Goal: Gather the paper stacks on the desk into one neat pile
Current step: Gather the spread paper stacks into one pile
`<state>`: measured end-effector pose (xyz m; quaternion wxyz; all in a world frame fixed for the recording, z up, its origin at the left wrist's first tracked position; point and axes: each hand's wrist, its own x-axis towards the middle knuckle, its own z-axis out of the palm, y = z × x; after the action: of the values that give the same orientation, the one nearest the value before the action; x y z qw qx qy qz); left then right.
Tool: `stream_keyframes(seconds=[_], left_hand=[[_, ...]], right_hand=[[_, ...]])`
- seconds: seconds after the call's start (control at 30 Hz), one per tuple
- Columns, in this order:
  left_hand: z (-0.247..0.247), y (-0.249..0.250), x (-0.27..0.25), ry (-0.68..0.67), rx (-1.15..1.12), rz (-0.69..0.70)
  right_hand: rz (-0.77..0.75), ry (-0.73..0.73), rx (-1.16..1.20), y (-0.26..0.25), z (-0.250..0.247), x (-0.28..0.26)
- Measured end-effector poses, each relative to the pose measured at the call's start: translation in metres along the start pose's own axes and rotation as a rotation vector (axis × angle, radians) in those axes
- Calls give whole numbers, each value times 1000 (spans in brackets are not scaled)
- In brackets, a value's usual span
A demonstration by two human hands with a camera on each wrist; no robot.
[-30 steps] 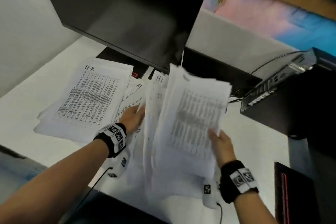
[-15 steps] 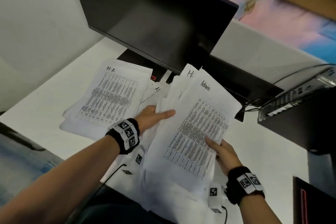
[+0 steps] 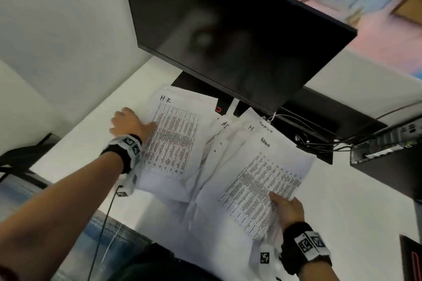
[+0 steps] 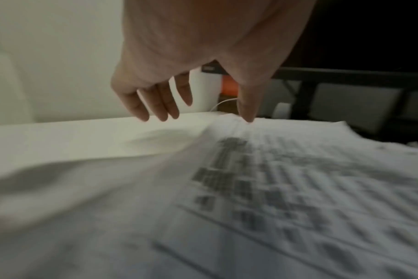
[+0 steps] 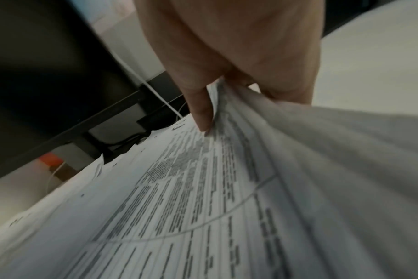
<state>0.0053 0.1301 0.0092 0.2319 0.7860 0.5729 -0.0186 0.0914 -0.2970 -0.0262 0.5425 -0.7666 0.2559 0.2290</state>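
A printed stack headed "H.R" (image 3: 173, 141) lies on the white desk (image 3: 91, 143), left of centre. My left hand (image 3: 130, 123) sits at its left edge, fingers spread and straight. In the left wrist view the left hand (image 4: 210, 113) hovers with its thumb tip touching the sheet's (image 4: 298, 179) far corner. A thicker, fanned stack headed "Admin" (image 3: 258, 180) lies to the right. My right hand (image 3: 287, 210) pinches its near right corner, thumb on top. The right wrist view shows that right hand (image 5: 217, 98) gripping the bent stack (image 5: 203, 207). Loose sheets (image 3: 219, 130) overlap between both stacks.
A dark monitor (image 3: 228, 41) hangs over the back of the desk, its base behind the papers. A black computer box (image 3: 388, 150) and tangled cables (image 3: 319, 143) stand at the right. A white wall borders the left. The desk's front edge runs just below the papers.
My left hand left the middle of the papers and moved left to the outer edge of the H.R stack. The stack in my right hand came down flatter onto the desk.
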Motion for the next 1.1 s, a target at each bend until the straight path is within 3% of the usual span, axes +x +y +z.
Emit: stream_keyframes(seconds=[0.1, 0.23, 0.33, 0.5, 0.57, 0.63, 0.73, 0.8, 0.93, 1.0, 1.1], left_hand=[[-3, -18, 33, -127, 102, 8], [3, 2, 30, -356, -67, 218], [14, 19, 19, -462, -130, 228], [19, 20, 20, -538, -88, 268], [6, 21, 15, -520, -134, 288], [-14, 20, 11, -415, -112, 340], [-61, 13, 8, -231, 3, 555], [-88, 9, 6, -178, 43, 674], [-134, 16, -11, -285, -312, 761], [-138, 24, -21, -370, -550, 723], [-114, 36, -39, -478, -734, 633]], right_hand=[[-7, 1, 8, -7, 16, -6], [-30, -112, 50, -22, 43, -16], [-85, -210, 42, -29, 54, -20], [76, -138, 70, -22, 55, -6], [98, -110, 10, -19, 47, -3], [70, -67, -48, -16, 39, 1], [-54, 17, -136, -16, 35, 0], [-97, 17, -157, -19, 36, -3], [-120, -30, -171, -24, 40, -6], [-101, -42, -176, -24, 43, -8], [-54, -74, -150, -24, 45, -10]])
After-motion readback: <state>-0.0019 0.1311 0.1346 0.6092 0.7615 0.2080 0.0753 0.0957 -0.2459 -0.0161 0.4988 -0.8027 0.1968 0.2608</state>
